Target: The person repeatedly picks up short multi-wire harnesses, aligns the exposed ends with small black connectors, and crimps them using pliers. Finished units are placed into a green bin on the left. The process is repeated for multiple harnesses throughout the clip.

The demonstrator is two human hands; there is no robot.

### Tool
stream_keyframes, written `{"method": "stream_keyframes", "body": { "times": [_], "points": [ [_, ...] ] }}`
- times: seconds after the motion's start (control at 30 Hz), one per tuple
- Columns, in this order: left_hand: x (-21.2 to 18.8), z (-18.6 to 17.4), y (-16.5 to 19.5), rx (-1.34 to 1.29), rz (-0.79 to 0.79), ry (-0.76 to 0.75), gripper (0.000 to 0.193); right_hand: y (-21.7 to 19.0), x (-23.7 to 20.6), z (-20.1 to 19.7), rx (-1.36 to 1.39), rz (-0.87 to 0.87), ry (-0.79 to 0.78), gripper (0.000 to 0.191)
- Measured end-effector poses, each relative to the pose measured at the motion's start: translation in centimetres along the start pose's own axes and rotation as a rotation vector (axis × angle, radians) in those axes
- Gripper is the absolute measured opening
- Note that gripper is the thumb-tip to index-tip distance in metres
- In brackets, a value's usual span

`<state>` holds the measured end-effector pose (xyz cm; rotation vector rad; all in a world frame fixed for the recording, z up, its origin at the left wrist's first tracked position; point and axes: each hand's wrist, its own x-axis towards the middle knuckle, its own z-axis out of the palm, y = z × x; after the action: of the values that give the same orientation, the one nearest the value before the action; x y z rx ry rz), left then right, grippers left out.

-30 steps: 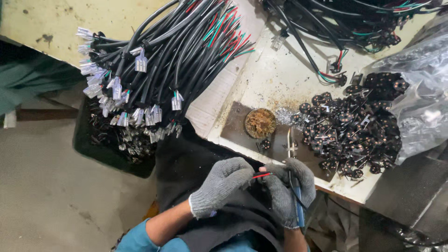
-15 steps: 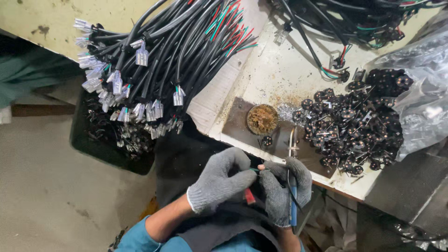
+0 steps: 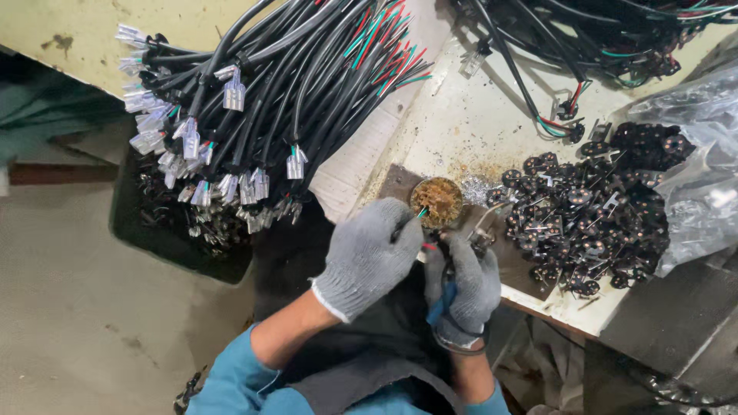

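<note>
Grey knitted gloves cover both hands. The left hand (image 3: 369,257) has its grip pressed together on a thin cable end (image 3: 419,215) with green and red wire tips, which it holds at the near edge of the tabletop (image 3: 477,123), just beside a small round tin (image 3: 437,201) filled with brown paste. The right hand (image 3: 465,280) is closed around a blue-handled tool (image 3: 440,301), whose handle shows under the palm; its fingers are curled tight, and the tip of the tool is hidden between the two hands, so I cannot tell what it touches. The two hands are touching each other over a dark metal plate (image 3: 400,184) that carries the tin.

To the right of the tin lies a heap of small black plug parts (image 3: 584,207) with thin metal pins, and it is next to a clear plastic bag (image 3: 699,177). Above the left hand, a thick bundle of black cables (image 3: 292,100) hangs over the edge of the tabletop, and their ends carry clear plastic connectors (image 3: 231,96). Below them stands a dark bin (image 3: 131,223) on the floor. More black cables (image 3: 584,38) lie at the far right of the tabletop. Blue sleeves cover the person's forearms.
</note>
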<state>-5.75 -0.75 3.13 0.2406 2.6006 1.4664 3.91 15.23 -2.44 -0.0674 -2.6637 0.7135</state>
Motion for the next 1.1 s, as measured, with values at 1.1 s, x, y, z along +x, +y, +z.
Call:
{"method": "stream_keyframes", "body": {
  "times": [1.1],
  "points": [
    [-2.0,1.4,-2.6,-0.011,0.276,-0.157,0.019,2.1,-2.7,-2.5,0.326,0.009,0.072,0.011]
  ]
}}
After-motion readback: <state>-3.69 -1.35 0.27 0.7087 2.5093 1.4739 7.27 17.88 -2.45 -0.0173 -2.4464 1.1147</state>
